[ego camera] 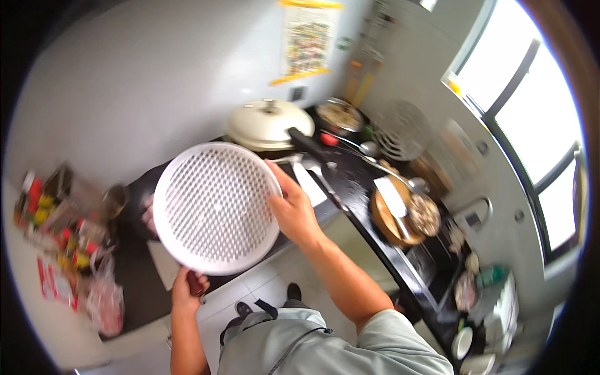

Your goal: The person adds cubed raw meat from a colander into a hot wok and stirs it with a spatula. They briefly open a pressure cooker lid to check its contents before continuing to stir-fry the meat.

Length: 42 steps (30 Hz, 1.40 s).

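Note:
A round white colander (218,208) with many small holes is held up over the counter and the floor. My right hand (295,206) grips its right rim, thumb on the near side. Just below the rim, my left hand (187,288) has its fingers closed around a small dark red item (196,283); what it is cannot be made out. Its fingertips are close to the colander's lower edge, and contact is unclear. Behind the colander, a pinkish thing (149,215) is partly hidden, and a pale board (161,265) shows below it.
A cream lidded pan (269,124) with a black handle (304,143) stands at the back. A cleaver (391,197) lies on a round wooden board (380,211) beside a bowl of pale food (424,214). Ladles (369,149), a sink (422,267) and bagged goods (105,297) are around.

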Motion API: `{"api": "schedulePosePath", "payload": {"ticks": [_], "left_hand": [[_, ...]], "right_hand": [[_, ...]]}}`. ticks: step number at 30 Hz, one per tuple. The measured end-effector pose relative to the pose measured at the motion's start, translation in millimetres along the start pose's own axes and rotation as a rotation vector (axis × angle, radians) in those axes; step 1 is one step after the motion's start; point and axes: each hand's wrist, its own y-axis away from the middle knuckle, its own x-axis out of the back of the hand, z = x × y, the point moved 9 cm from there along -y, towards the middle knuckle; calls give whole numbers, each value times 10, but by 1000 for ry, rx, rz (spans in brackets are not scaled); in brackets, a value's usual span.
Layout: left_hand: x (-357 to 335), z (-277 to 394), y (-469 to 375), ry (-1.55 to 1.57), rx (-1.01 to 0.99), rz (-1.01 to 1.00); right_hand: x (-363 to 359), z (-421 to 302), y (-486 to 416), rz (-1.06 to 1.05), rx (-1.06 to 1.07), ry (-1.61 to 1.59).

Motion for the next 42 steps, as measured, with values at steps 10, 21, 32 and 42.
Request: {"api": "schedulePosePath", "payload": {"ticks": [10,21,32,42], "left_hand": [[-84,-2,19,-293,-45,78],[-46,170,106,-391,-38,251],[-71,131,218,-327,-120,159],[-156,50,146,-255,-108,97]], "right_hand": [[4023,591,1782,1020,29,-312],[4711,3886,280,849,-583,-79],[318,2422,544,-269,-156,512],[-1496,2876,-175,-605,316,1007]]}}
